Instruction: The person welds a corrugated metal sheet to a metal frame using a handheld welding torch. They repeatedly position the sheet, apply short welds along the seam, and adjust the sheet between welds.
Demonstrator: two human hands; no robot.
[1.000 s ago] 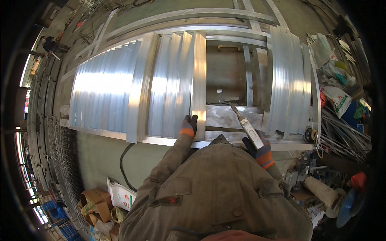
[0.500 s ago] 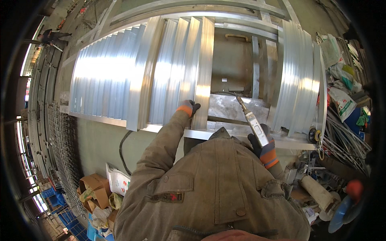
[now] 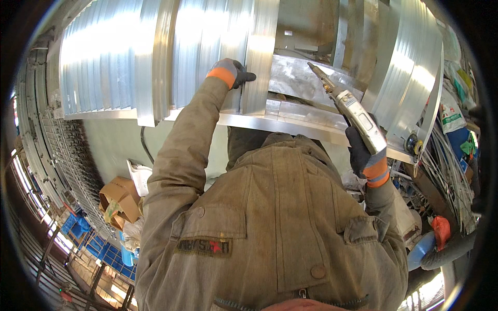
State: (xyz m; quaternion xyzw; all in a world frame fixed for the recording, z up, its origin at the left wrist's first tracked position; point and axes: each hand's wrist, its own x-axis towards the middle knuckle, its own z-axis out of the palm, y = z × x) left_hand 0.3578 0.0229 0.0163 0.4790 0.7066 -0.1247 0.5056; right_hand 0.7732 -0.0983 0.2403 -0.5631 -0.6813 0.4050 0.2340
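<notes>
Gripping tool (image 3: 359, 116): right hand (image 3: 363, 159). Apparently touching metal slat (image 3: 261, 54): left hand (image 3: 231, 73), half-uncurled.

Gloved left hand (image 3: 233, 74) on metal slat (image 3: 262, 44), right hand (image 3: 361, 158) gripping handheld tool (image 3: 359, 115)

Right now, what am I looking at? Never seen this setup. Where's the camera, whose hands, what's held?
No robot here: it's a person in a brown jacket, working in gloves. The camera sits on their head, looking down; its wide lens bends straight edges. Ahead is a metal frame with long metal strips lying across it in two groups, a wide gap between. The left hand is over the strips beside that gap; firm contact is hard to judge. The right hand grips a grey tool, narrow tip pointing away.
</notes>
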